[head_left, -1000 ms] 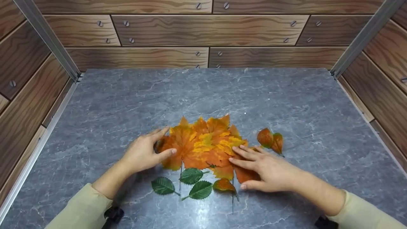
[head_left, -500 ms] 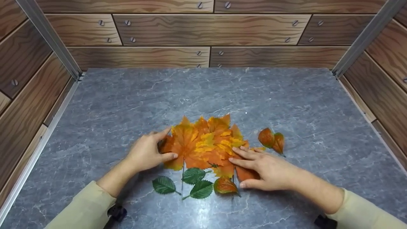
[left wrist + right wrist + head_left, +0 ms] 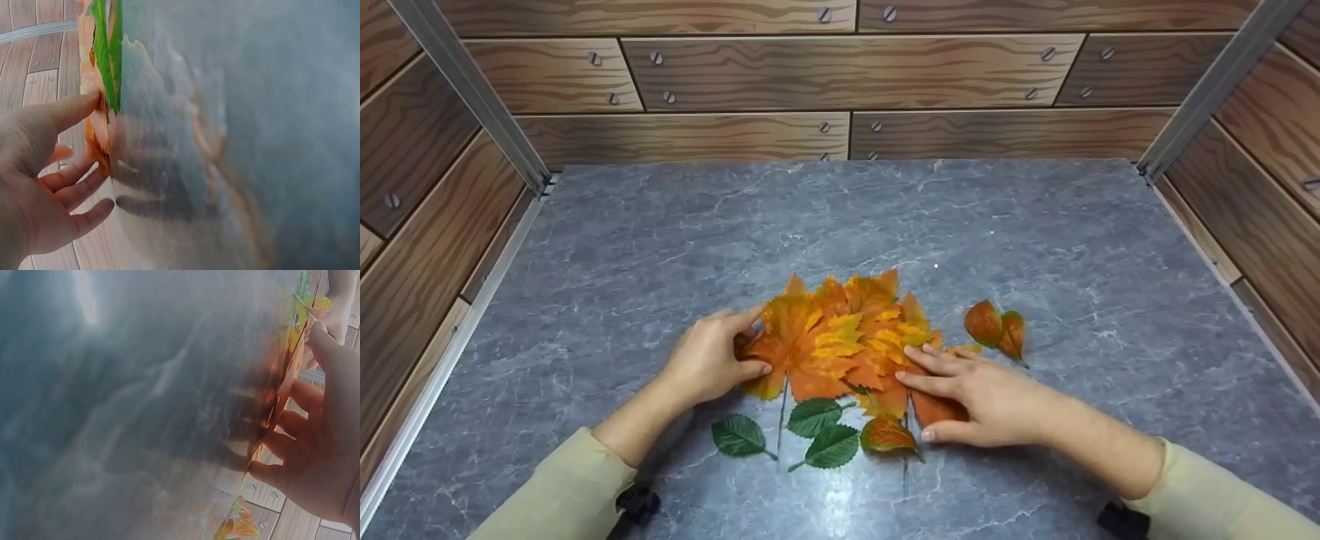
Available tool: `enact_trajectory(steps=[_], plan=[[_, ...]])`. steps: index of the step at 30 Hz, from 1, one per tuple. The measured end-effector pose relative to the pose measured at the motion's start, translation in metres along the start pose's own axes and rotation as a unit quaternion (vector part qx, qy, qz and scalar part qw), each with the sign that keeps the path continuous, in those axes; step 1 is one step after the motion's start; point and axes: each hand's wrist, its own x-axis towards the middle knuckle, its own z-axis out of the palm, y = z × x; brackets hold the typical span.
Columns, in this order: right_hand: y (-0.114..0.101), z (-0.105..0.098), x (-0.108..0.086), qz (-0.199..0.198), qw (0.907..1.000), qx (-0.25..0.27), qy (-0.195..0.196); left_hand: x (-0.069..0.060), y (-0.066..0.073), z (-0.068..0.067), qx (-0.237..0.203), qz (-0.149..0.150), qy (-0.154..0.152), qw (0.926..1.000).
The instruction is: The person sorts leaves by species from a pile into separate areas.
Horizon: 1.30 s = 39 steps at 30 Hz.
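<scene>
A heap of overlapping orange and yellow maple leaves (image 3: 840, 337) lies on the grey marbled table. At its left edge my left hand (image 3: 705, 360) touches the leaves, thumb on top and fingers spread around the rim; the left wrist view shows the same hand (image 3: 50, 174) with its fingertips against the orange leaf edge (image 3: 98, 132). My right hand (image 3: 997, 397) rests flat with spread fingers on the heap's right side. In the right wrist view this hand (image 3: 315, 433) has its fingertips on the leaves. Some leaf parts are hidden under both hands.
Green leaves (image 3: 832, 446) lie just in front of the heap, beside a red-green leaf (image 3: 887, 435). Two more red-green leaves (image 3: 984, 322) lie right of the heap. Wood-patterned walls (image 3: 840, 71) enclose the table (image 3: 810, 210) at the back and sides.
My left hand's fingers have shifted slightly inward at the heap's left edge, and the leaves there have moved a little. My right hand stays nearly where it was.
</scene>
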Motion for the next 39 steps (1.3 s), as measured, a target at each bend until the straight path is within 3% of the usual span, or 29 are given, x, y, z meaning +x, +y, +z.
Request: enact_trajectory(steps=[7,16,22,28,31,35,39], plan=[[0.0,0.0,0.0,0.002,1.0,0.007,-0.001,0.006,0.0,-0.003,-0.019,-0.037,-0.052,0.9977],[0.001,0.0,0.0,-0.007,0.9999,0.003,0.008,0.014,-0.003,-0.007,-0.04,-0.026,-0.102,0.9936],[0.001,0.0,0.0,-0.007,1.0,0.001,0.004,0.015,-0.004,-0.008,-0.051,-0.036,-0.117,0.9911],[0.0,0.0,0.001,-0.003,0.9999,0.013,-0.001,0.013,-0.008,-0.008,-0.117,-0.033,-0.107,0.9868],[0.001,0.001,0.001,-0.003,0.9999,0.015,-0.001,0.011,-0.01,-0.008,-0.176,-0.04,-0.097,0.9787],[0.001,0.001,0.001,-0.005,0.9999,0.014,0.003,0.011,-0.009,-0.01,-0.265,-0.062,-0.084,0.9586],[0.001,0.0,0.001,-0.007,0.9999,0.012,0.008,0.014,-0.006,-0.012,-0.313,-0.068,-0.057,0.9457]])
